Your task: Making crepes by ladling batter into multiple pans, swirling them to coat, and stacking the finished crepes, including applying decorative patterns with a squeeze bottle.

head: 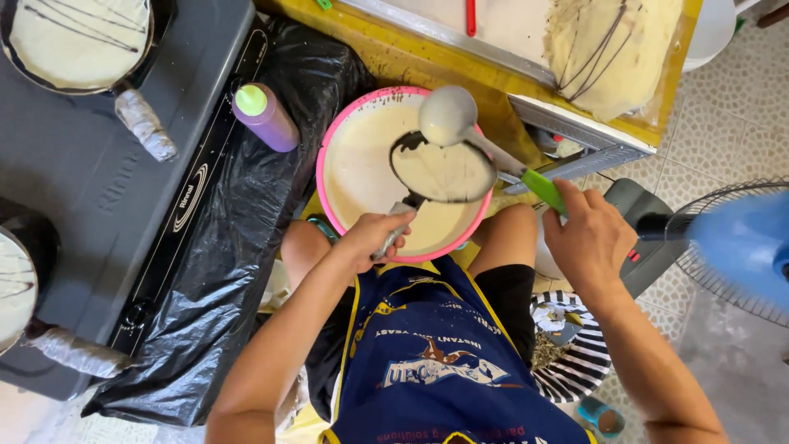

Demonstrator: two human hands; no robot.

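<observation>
My left hand (374, 240) grips the foil-wrapped handle of a small black pan (442, 171), held tilted over a pink-rimmed bowl (323, 156) of pale batter. The pan's inside is coated with batter. My right hand (588, 238) holds the green handle of a ladle (448, 115), whose batter-covered cup hovers just above the pan's far edge. The bowl rests in front of my knees, against a yellow board.
A grey stove (90, 181) on the left carries two more batter-filled pans (78, 37) with foil handles. A purple squeeze bottle (265, 117) lies on black plastic. Cooked crepes (612, 49) lie on a tray at top right. A blue fan (735, 247) stands at right.
</observation>
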